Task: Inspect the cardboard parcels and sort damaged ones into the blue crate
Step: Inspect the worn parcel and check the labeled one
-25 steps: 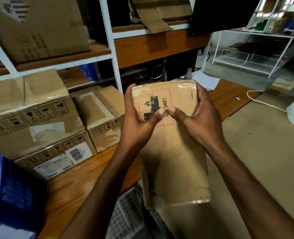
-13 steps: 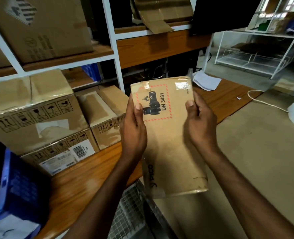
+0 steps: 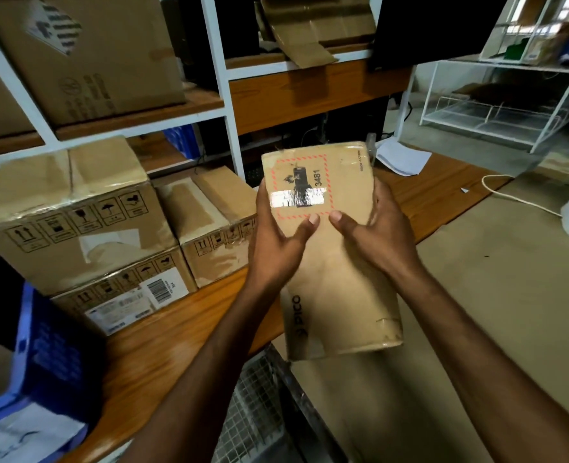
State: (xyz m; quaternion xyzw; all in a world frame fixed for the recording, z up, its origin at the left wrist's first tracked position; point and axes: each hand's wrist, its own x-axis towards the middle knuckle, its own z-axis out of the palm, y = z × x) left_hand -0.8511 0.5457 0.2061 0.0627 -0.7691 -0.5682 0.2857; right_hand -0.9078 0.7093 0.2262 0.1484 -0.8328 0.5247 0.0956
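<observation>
I hold a flat cardboard parcel (image 3: 335,272) upright over the edge of the wooden table (image 3: 163,349). It carries a red-dashed battery label marked 3481 with a strip of shiny tape across it. My left hand (image 3: 273,242) grips its left edge, thumb on the front face. My right hand (image 3: 376,235) grips the right edge, thumb pressing the front near the label. The parcel's lower corners look creased. The blue crate (image 3: 47,359) stands at the lower left with white paper inside.
Three taped cardboard boxes (image 3: 86,228) are stacked on the table to the left. White shelving (image 3: 223,95) with more boxes rises behind. A wire mesh basket (image 3: 259,409) sits below the table edge. White paper (image 3: 401,158) and a cable (image 3: 517,198) lie to the right.
Both thumbs have slid inward across the parcel's front toward each other, just below the label. The parcel tilted slightly, so the tape strip now glares.
</observation>
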